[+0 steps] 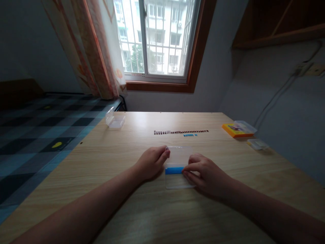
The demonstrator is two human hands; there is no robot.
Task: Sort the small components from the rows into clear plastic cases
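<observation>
On the table in front of me lies an opened clear plastic box (179,185), its lid (179,153) tilted up on the far side. A row of thin blue strips (174,170) sits inside it, near the hinge. My left hand (152,162) is closed around the lid's left edge, thumb toward me. My right hand (203,171) reaches over the box's right side, thumb and index finger pinched at the right end of the blue strips. Its fingers hide that end, so how many strips they grip does not show.
Beyond the box, a long line of small dark pieces (177,131) and a short row of small blue pieces (189,135) lie on the table (122,210). An open clear box (116,122) stands back left. At right are a yellow-orange box (233,131) and a small clear case (257,144).
</observation>
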